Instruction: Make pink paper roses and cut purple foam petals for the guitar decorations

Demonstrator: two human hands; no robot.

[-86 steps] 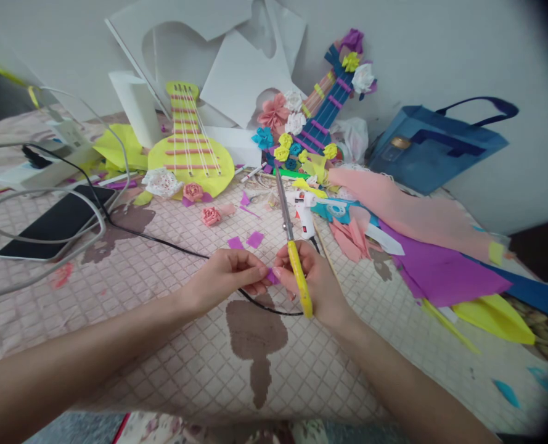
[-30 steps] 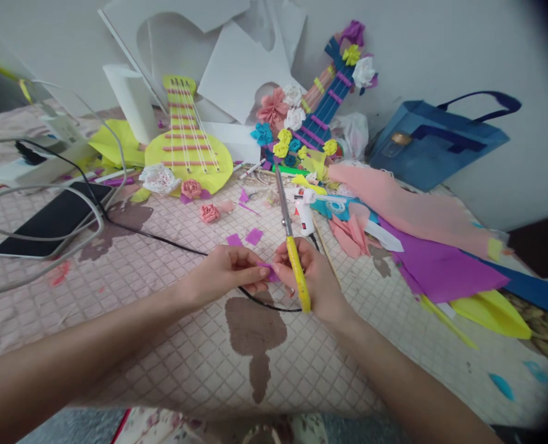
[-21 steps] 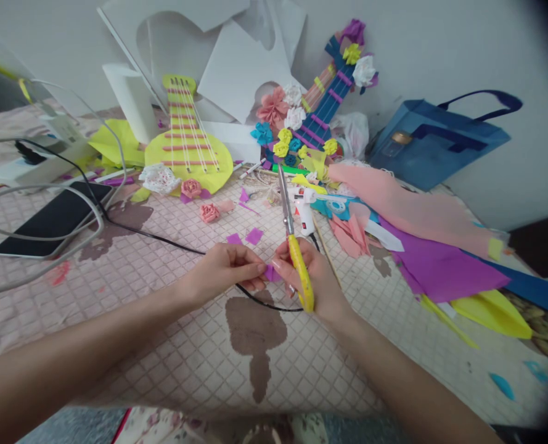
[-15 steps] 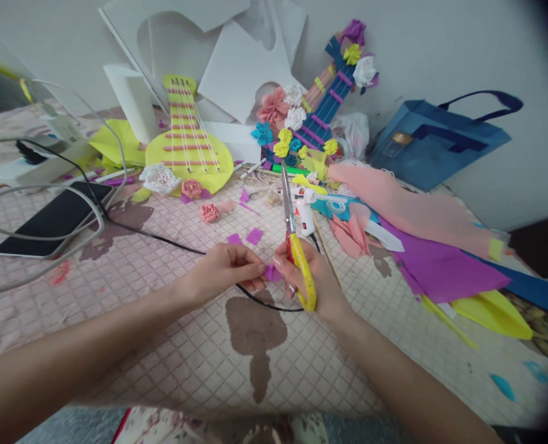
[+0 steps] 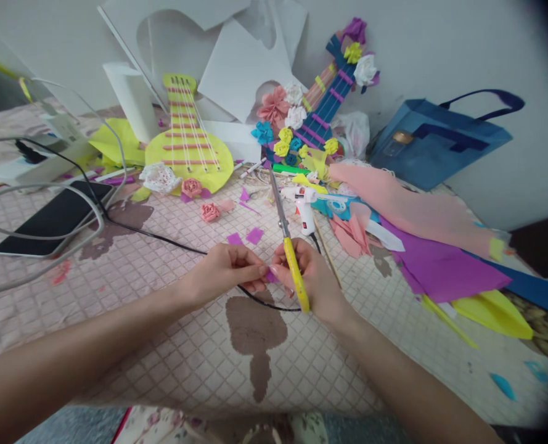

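Note:
Between my two hands is a small purple paper piece (image 5: 270, 277), mostly covered by the fingertips. My left hand (image 5: 230, 268) pinches its left side with thumb and forefinger. On my right hand (image 5: 317, 277) hang yellow-handled scissors (image 5: 293, 262), their blades pointing away and slightly left; that hand's thumb and fingertips also touch the purple piece. Just beyond the fingers, two cut purple squares (image 5: 254, 235) lie on the quilted cloth. A white glue gun (image 5: 305, 211) stands to the right of the blades.
Behind sit a yellow paper guitar (image 5: 188, 145) and a blue one (image 5: 329, 105) with paper flowers. Purple sheets (image 5: 440, 265) and a blue bag (image 5: 440, 142) are at right. A black cord (image 5: 158, 239) runs beneath my hands; a dark phone-like slab (image 5: 54, 216) lies left.
The scissors have swung to the left in my right hand, which has turned slightly. More of the purple piece is now covered by the fingers. My left hand is nearly still.

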